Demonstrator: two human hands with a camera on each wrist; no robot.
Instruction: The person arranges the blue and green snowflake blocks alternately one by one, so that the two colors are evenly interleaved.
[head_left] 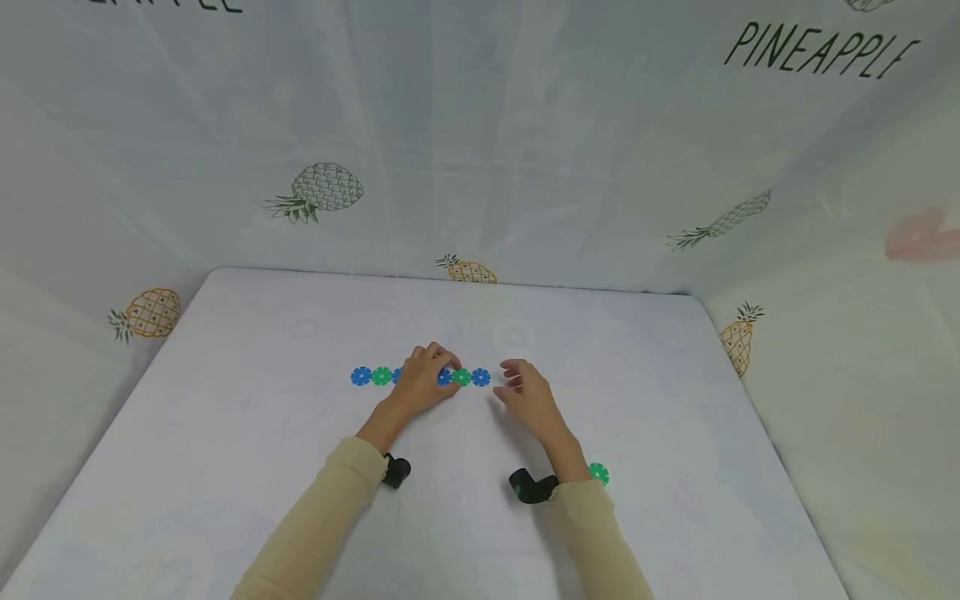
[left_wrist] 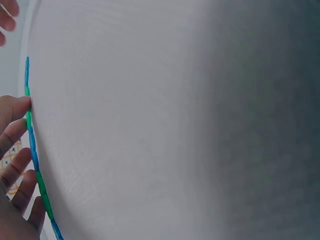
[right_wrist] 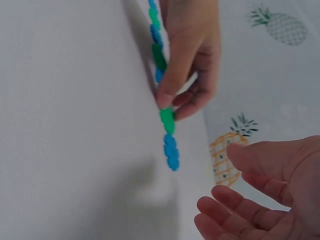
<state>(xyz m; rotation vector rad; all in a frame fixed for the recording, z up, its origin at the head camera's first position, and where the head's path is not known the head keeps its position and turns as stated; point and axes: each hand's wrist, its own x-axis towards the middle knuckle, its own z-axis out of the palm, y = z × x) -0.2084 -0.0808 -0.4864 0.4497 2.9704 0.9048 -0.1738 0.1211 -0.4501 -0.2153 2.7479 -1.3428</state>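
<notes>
A straight row of joined blue and green notched plastic discs (head_left: pixel 362 377) lies across the middle of the white table. My left hand (head_left: pixel 422 379) reaches over the row and covers part of it. Its thumb and fingertips pinch the chain at the green disc (right_wrist: pixel 167 120) second from the right end. The blue disc (head_left: pixel 481 377) forms that end. Just to its right hovers my right hand (head_left: pixel 531 398), apart from the chain, with fingers loosely bent and nothing between them. Seen from the right wrist, a gap separates its fingers (right_wrist: pixel 235 200) from the end disc.
A single green disc (head_left: pixel 598 472) lies on the table (head_left: pixel 675 400) beside my right forearm, partly hidden by the sleeve. A pale cloth (head_left: pixel 525 167) printed with pineapples hangs behind the table and along its sides. Dark wrist cameras (head_left: pixel 531 487) are worn on both wrists.
</notes>
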